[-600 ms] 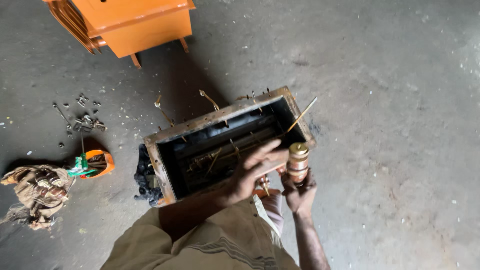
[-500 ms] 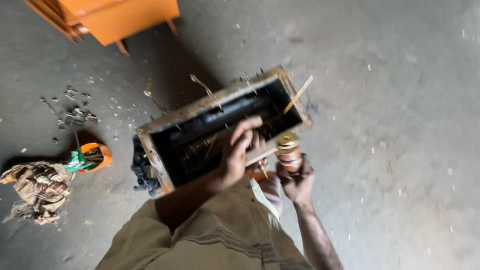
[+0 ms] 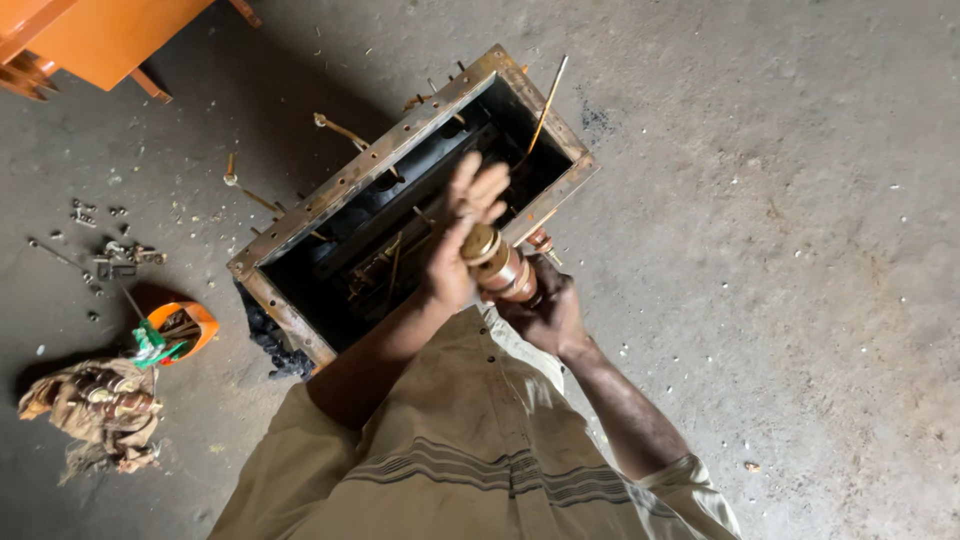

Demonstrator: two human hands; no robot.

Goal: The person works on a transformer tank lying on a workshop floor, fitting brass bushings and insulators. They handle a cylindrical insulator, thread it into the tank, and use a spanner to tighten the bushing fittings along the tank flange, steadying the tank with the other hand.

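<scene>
Far left of the frame there's a rag bundle (image 3: 95,410) and an orange cup (image 3: 185,325) on the concrete floor (image 3: 800,250). Mid-frame, the left hand (image 3: 462,235) is raised with its fingers stretched flat and open, palm pressed against the top of a brass-capped cylinder (image 3: 500,265). Half a second back it sat lower, fingers curled. Right hand (image 3: 548,312) wraps the cylinder from below, just over the open metal box (image 3: 300,225).
</scene>
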